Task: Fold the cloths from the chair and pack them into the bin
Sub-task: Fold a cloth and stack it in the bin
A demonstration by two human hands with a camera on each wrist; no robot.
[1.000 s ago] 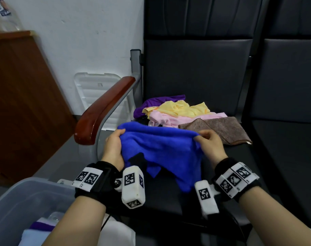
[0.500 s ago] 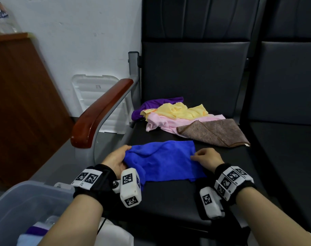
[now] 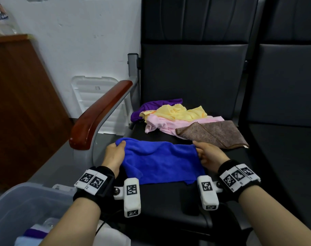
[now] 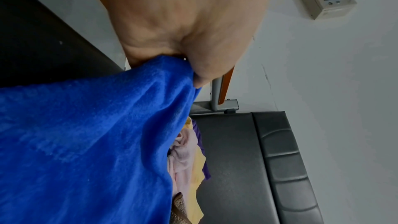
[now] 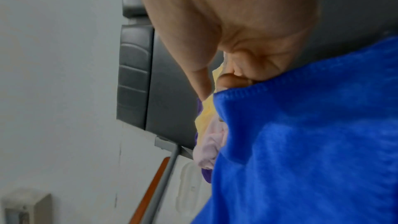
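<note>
Folding the blue cloth on the chair seat, a far corner pinched in each hand.

At the near left the bin point(image 3: 18, 203) already held what looked like folded cloths, though little of them showed. The left hand point(image 3: 114, 154) had its fingers point(image 4: 200, 67) curled round the blue cloth's point(image 3: 160, 162) far-left corner; the cloth lay spread on the chair point(image 3: 222, 189) seat, its near edge by the wrists. The right hand point(image 3: 209, 156) pinched the far-right corner. Beyond lay the unfolded pile point(image 3: 177, 116) with a brown cloth point(image 3: 213, 134) on its right. Judged next: bring both corners level toward the near edge, keeping the fold square.
</note>
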